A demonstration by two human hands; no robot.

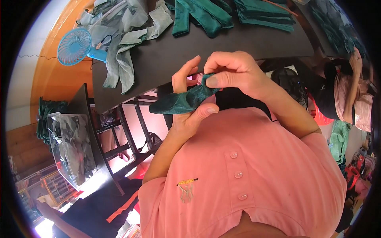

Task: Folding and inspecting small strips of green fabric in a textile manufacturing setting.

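A dark green velvet fabric strip (pixel 178 102) lies across my left hand (pixel 186 121), in front of my chest. The thumb and one finger of that hand stick out on either side of the cloth; its other fingers are mostly hidden. My right hand (pixel 234 73) pinches the strip's right end between thumb and forefinger. The strip looks narrow and bunched near the pinch, and wider at its loose left end. Beyond my hands, more green velvet strips (pixel 202 18) lie on the dark table (pixel 158 65), beside a stack of folded green velvet pieces (pixel 264 16).
Greyish-green fabric pieces (pixel 125 59) hang over the table's left part. A blue handheld fan (pixel 74 47) stands near them. Below left is a clear bin (pixel 71 146) of grey cloth. Another person's arm (pixel 353 85) shows at the right, with green cloth (pixel 337 29) beyond.
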